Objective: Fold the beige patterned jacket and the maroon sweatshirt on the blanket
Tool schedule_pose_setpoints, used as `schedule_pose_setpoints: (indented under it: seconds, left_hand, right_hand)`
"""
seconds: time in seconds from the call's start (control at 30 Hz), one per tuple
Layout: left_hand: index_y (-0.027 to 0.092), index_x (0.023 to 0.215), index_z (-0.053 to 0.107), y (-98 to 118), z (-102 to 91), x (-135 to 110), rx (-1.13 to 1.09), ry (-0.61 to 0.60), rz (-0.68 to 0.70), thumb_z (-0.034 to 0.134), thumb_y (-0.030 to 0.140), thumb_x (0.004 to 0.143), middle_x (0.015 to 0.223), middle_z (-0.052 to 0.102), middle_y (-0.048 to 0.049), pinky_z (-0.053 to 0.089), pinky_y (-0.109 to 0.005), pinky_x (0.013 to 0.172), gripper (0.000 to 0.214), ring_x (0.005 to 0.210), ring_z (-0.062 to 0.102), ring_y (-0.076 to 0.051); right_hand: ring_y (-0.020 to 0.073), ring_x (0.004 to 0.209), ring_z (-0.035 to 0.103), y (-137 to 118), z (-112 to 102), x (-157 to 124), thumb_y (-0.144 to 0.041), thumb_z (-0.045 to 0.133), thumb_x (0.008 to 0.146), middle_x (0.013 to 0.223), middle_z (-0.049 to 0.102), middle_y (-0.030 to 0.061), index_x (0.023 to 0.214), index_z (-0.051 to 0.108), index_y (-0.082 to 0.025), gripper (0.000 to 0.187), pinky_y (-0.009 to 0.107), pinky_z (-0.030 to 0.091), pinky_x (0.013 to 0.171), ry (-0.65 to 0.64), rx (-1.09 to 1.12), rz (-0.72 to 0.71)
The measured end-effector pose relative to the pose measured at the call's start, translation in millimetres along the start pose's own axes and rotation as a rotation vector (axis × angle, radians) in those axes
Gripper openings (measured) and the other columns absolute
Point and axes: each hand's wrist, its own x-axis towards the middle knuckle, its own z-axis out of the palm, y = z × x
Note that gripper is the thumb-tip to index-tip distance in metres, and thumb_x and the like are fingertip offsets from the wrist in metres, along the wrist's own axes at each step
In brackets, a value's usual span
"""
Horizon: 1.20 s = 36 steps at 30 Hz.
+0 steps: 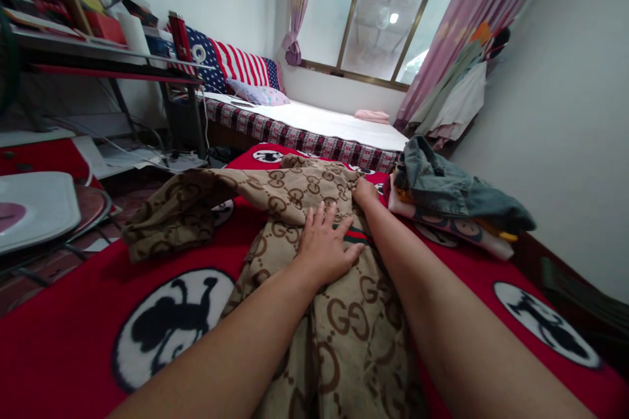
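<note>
A tan jacket [344,314] with a brown double-G pattern lies spread on a red blanket [63,321] printed with black-and-white cartoon figures. One of its sleeves [171,209] stretches out to the left, the cuff end bunched. My left hand [327,245] lies flat on the middle of the jacket, fingers spread, beside a green-and-red stripe [354,234]. At the jacket's upper right edge, my right hand [364,193] is closed on the fabric; its fingertips are partly hidden.
Folded clothes with blue jeans [437,177] on top are stacked to the right. Beyond is a bed [314,119] under a window. A desk [113,55] and a white-and-pink chair [37,209] stand on the left. Clothes [459,105] hang by the curtain.
</note>
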Motion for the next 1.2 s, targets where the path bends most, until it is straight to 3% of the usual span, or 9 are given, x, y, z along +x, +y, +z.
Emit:
schedule_pose_setpoints:
  seconds: [0.13, 0.23, 0.4, 0.5, 0.7, 0.9, 1.03, 1.13, 1.2]
  left_hand:
    - [0.032, 0.138, 0.051, -1.2, -0.5, 1.6, 0.008, -0.021, -0.011, 0.043, 0.063, 0.086, 0.154, 0.033, -0.0075, 0.014, -0.052, 0.118, 0.061, 0.144, 0.021, -0.033]
    - [0.032, 0.138, 0.051, -1.7, -0.4, 2.7, 0.021, -0.034, -0.012, 0.042, 0.061, 0.088, 0.154, 0.034, -0.0061, 0.013, -0.052, 0.118, 0.058, 0.144, 0.022, -0.033]
    - [0.031, 0.136, 0.053, -2.1, -1.0, 2.4, 0.038, -0.044, -0.012, 0.040, 0.058, 0.091, 0.154, 0.034, -0.0064, 0.014, -0.050, 0.117, 0.054, 0.144, 0.023, -0.032]
    - [0.030, 0.136, 0.052, -2.0, -2.3, 1.9, 0.050, -0.051, -0.007, 0.040, 0.057, 0.091, 0.154, 0.034, -0.0071, 0.014, -0.050, 0.117, 0.054, 0.143, 0.023, -0.033]
    - [0.029, 0.138, 0.051, -0.5, -4.4, -1.1, 0.056, -0.046, 0.008, 0.037, 0.057, 0.092, 0.155, 0.032, -0.0070, 0.013, -0.050, 0.116, 0.055, 0.143, 0.022, -0.033]
    - [0.028, 0.141, 0.047, 2.2, -11.0, -5.0, 0.074, -0.105, 0.009, 0.036, 0.058, 0.092, 0.157, 0.028, -0.0089, 0.010, -0.051, 0.116, 0.058, 0.144, 0.019, -0.034]
    - [0.028, 0.143, 0.043, 3.6, -13.9, -6.8, 0.075, -0.142, 0.010, 0.037, 0.057, 0.092, 0.158, 0.022, -0.0102, 0.009, -0.052, 0.116, 0.060, 0.145, 0.015, -0.035]
    - [0.026, 0.148, 0.034, 5.0, -15.8, -16.9, 0.045, -0.181, 0.025, 0.037, 0.057, 0.092, 0.160, 0.012, -0.0120, 0.009, -0.052, 0.116, 0.063, 0.147, 0.006, -0.035]
    - [0.021, 0.150, 0.029, 6.0, -20.2, -32.3, -0.020, -0.216, 0.036, 0.037, 0.057, 0.092, 0.160, 0.007, -0.0153, 0.011, -0.052, 0.116, 0.068, 0.147, 0.001, -0.035]
  right_hand:
    - [0.0280, 0.119, 0.057, 5.1, -15.9, -19.9, -0.017, 0.059, 0.084, 0.128, 0.059, 0.0219, 0.138, 0.043, -0.006, 0.057, 0.037, 0.045, 0.097, -0.089, -0.010, -0.114]
    - [0.0215, 0.124, 0.053, 22.6, -20.3, -58.4, -0.022, 0.058, 0.086, 0.136, 0.055, 0.0158, 0.148, 0.028, -0.012, 0.069, 0.033, 0.043, 0.102, -0.148, 0.060, -0.265]
    - [0.0242, 0.137, 0.038, 68.4, -22.5, -150.4, -0.029, 0.047, 0.091, 0.145, 0.045, 0.0139, 0.138, 0.046, -0.017, 0.049, 0.043, 0.029, 0.114, -0.155, 0.227, -0.494]
    - [0.0246, 0.125, 0.050, 82.4, -35.6, -199.6, -0.026, 0.051, 0.087, 0.134, 0.055, 0.0134, 0.129, 0.056, -0.017, 0.043, 0.042, 0.037, 0.109, -0.063, 0.261, -0.520]
    - [0.0224, 0.102, 0.057, 68.2, -63.3, -276.2, -0.011, 0.045, 0.086, 0.105, 0.064, 0.0117, 0.101, 0.070, -0.017, 0.030, 0.038, 0.046, 0.093, 0.107, 0.238, -0.537]
    - [0.0186, 0.087, 0.060, 55.3, -97.6, -342.8, -0.026, 0.050, 0.092, 0.090, 0.067, 0.0064, 0.092, 0.070, -0.019, 0.021, 0.031, 0.047, 0.080, -0.070, 0.470, -0.560]
    - [0.0170, 0.078, 0.060, 50.5, -129.3, -380.6, -0.051, 0.044, 0.094, 0.083, 0.064, 0.0042, 0.099, 0.068, -0.021, 0.039, 0.027, 0.046, 0.071, -0.187, 0.703, -0.593]
    - [0.0179, 0.080, 0.060, 47.2, -138.8, -404.9, -0.059, 0.057, 0.084, 0.094, 0.064, 0.0050, 0.118, 0.062, -0.025, 0.048, 0.027, 0.047, 0.070, -0.285, 0.628, -0.651]
    - [0.0183, 0.081, 0.061, 47.4, -138.5, -415.2, -0.055, 0.062, 0.082, 0.097, 0.065, 0.0057, 0.114, 0.063, -0.025, 0.044, 0.026, 0.048, 0.069, -0.291, 0.554, -0.622]
